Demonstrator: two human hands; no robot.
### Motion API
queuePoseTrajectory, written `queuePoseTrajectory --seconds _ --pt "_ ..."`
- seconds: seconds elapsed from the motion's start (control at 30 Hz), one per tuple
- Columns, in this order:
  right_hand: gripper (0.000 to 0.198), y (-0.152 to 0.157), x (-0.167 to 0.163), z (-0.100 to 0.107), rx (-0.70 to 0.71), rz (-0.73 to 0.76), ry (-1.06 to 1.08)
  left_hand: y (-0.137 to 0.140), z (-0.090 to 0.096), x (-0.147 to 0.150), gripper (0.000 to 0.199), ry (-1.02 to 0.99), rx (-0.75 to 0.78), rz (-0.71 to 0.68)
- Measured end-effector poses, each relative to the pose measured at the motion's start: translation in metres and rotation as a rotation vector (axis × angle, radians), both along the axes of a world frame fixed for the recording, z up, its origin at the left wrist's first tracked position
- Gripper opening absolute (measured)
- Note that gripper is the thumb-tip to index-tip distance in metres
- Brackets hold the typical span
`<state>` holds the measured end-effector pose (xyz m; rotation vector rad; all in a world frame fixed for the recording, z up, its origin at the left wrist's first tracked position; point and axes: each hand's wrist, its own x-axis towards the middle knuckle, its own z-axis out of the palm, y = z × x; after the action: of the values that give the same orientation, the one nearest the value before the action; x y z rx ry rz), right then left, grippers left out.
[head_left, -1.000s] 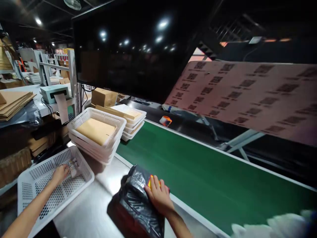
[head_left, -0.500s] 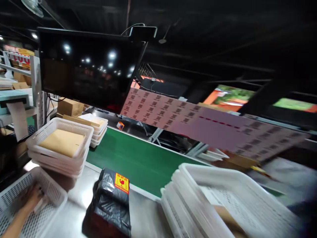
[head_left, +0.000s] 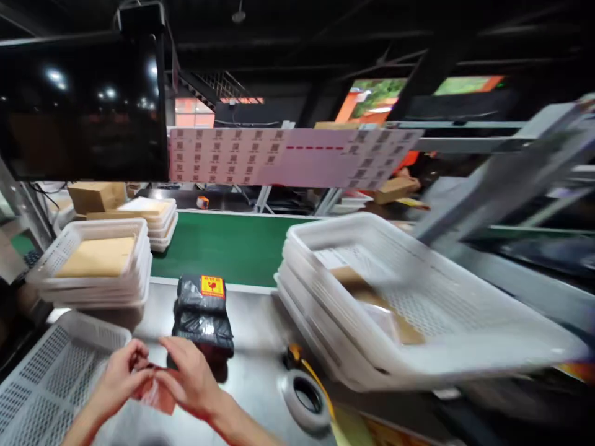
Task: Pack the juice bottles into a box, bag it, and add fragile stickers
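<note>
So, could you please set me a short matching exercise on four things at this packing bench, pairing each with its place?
Things:
1. black bagged parcel
2. tape roll
3. brown envelope
4. small reddish packet

Places:
a. in the top basket of the left stack
b. between both hands
c. steel bench, beside the green conveyor
d. bench, below the right basket stack

Pairs: 1-c, 2-d, 3-a, 4-b

Dim hall, green conveyor belt [head_left: 223, 244], dark monitor [head_left: 79, 111]

Steel table [head_left: 260, 365] carries black parcel [head_left: 202, 308], tape roll [head_left: 304, 399], stacked white trays [head_left: 372, 310]
</note>
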<state>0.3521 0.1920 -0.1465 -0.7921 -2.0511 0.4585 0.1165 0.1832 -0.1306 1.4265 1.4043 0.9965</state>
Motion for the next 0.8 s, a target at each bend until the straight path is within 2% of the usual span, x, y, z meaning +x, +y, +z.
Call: queuePoseTrajectory --seconds 0.03,0.07,0.17,0.27,0.37,0.47,0.53,0.67,0.8 --pt "0.033 -0.001 -0.003 0.012 -0.108 0.004 -0.007 -0.002 0.009 0.018 0.027 -0.083 -0.038 -0.018" --pt "0.024 -0.002 -0.003 0.02 -0.215 -0.015 0.011 -0.003 0.016 0.033 0.03 -0.153 -0.078 -0.04" --pt "0.024 -0.011 0.011 0.026 -0.476 -0.108 0.152 -0.005 0.025 0.06 0.036 -0.262 -0.138 -0.105" --pt "0.019 -0.026 0.034 0.015 -0.554 -0.159 0.3 -0.007 0.026 0.078 0.045 -0.262 -0.137 -0.15" --pt "0.024 -0.036 0.053 0.008 -0.432 -0.227 0.373 -0.009 0.025 0.099 0.051 -0.247 -0.147 -0.168" --pt "0.012 -0.038 0.069 0.01 -0.15 -0.232 0.27 -0.01 0.02 0.116 0.059 -0.223 -0.155 -0.238" --pt "0.015 -0.038 0.077 0.01 -0.008 -0.204 0.182 -0.011 0.015 0.124 0.06 -0.206 -0.133 -0.276" --pt "0.016 -0.039 0.089 0.003 0.085 -0.204 0.124 -0.016 0.002 0.131 0.05 -0.15 -0.057 -0.281" --pt "0.017 -0.041 0.094 -0.004 0.141 -0.174 0.045 -0.022 -0.008 0.135 0.041 -0.105 -0.056 -0.236"
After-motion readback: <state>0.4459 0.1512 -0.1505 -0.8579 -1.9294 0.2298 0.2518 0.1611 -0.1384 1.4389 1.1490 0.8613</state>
